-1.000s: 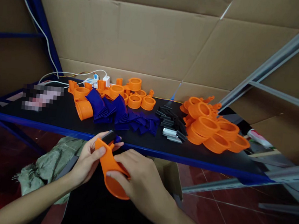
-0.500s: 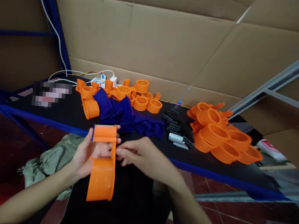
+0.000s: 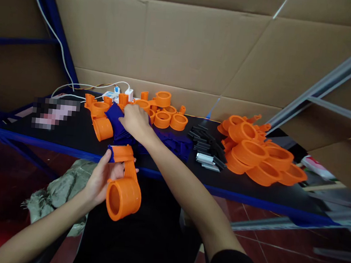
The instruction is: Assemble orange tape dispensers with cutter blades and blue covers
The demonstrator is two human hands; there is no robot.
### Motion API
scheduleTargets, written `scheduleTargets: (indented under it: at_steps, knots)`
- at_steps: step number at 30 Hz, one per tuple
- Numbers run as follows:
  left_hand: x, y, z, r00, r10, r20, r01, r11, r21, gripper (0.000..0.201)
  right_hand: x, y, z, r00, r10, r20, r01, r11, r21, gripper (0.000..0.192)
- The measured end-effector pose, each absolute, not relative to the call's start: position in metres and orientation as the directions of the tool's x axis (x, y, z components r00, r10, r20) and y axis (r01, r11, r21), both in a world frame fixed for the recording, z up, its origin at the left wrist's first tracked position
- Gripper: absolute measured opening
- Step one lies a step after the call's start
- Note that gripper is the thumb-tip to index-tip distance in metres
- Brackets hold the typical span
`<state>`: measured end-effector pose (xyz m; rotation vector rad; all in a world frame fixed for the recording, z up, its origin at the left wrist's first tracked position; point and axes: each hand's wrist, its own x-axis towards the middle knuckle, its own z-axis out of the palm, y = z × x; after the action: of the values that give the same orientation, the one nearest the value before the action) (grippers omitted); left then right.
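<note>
Head camera: your left hand (image 3: pixel 104 179) grips one orange plastic tape-dispenser frame (image 3: pixel 122 184) below the front edge of the black desk (image 3: pixel 70 131), its round hub facing you and a dark blue serrated piece fitted at its top end. Your right hand (image 3: pixel 135 119) reaches out over the desk, fingers curled on the stacked dark blue curved plastic plates (image 3: pixel 119 125); you can't tell from here whether it has pinched one, since the hand covers the contact.

Two groups of loose orange frames lie on the desk: a back-left cluster (image 3: pixel 161 115) of roughly ten, partly hidden by your hand, and a right-hand heap (image 3: pixel 260 156) of about nine, overlapping so the count is unsure. Between them sit a scatter of flat dark blue pieces (image 3: pixel 176 142), a pile of small black bars (image 3: pixel 207 140) too tangled to count, and a few silvery metal strips (image 3: pixel 205 159). A white power strip (image 3: pixel 117 95) with white cables sits at the back. One item at far left (image 3: pixel 55 111) is blurred out, and no writing can be read anywhere. A grey-green sack (image 3: pixel 56 194) lies below the desk.
</note>
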<state>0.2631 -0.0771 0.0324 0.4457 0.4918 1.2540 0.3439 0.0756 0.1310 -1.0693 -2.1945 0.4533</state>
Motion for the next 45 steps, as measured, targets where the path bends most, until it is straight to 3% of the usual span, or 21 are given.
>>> scheduleTargets:
  at_steps: [3, 7, 13, 15, 18, 21, 26, 31, 38, 45]
  knots:
    - [0.263, -0.075, 0.033, 0.219, 0.969, -0.117, -0.789, 0.246, 0.563, 0.053, 0.344, 0.071, 0.134, -0.394, 0.819, 0.417, 0.69, 0.563, -0.456, 0.015]
    - [0.262, -0.073, 0.033, 0.182, 0.976, -0.116, -0.784, 0.215, 0.582, 0.05, 0.352, 0.054, 0.152, -0.393, 0.768, 0.506, 0.696, 0.608, -0.382, 0.033]
    - [0.269, -0.077, 0.036, 0.152, 0.977, -0.152, -0.778, 0.213, 0.591, 0.055, 0.405, -0.008, 0.146, -0.373, 0.7, 0.609, 0.643, 0.668, -0.374, 0.02]
    - [0.273, -0.08, 0.037, 0.075, 0.987, -0.144, -0.776, 0.149, 0.613, 0.05, 0.427, -0.035, 0.13, -0.405, 0.709, 0.577, 0.612, 0.679, -0.405, 0.028]
    - [0.278, -0.084, 0.037, -0.07, 0.994, -0.079, -0.747, 0.001, 0.665, 0.038, 0.45, -0.066, 0.109, -0.518, 0.752, 0.409, 0.589, 0.66, -0.466, 0.048]
    - [0.282, -0.087, 0.033, -0.139, 0.989, -0.039, -0.715, -0.073, 0.696, 0.031, 0.459, -0.08, 0.1, -0.667, 0.673, 0.32, 0.519, 0.728, -0.449, 0.061]
    - [0.284, -0.092, 0.03, -0.098, 0.994, -0.037, -0.703, -0.043, 0.71, 0.03, 0.466, -0.082, 0.101, -0.682, 0.663, 0.31, 0.542, 0.742, -0.395, 0.053]
    - [0.284, -0.096, 0.034, -0.076, 0.996, 0.036, -0.707, -0.08, 0.703, 0.034, 0.474, -0.081, 0.101, -0.647, 0.709, 0.281, 0.575, 0.695, -0.432, 0.055]
    - [0.286, -0.101, 0.038, -0.038, 0.999, -0.004, -0.719, -0.025, 0.695, 0.048, 0.475, -0.08, 0.102, -0.597, 0.735, 0.321, 0.553, 0.667, -0.499, 0.054]
    - [0.284, -0.098, 0.04, -0.062, 0.998, 0.001, -0.714, -0.045, 0.698, 0.041, 0.477, -0.082, 0.104, -0.628, 0.734, 0.258, 0.582, 0.663, -0.47, 0.053]
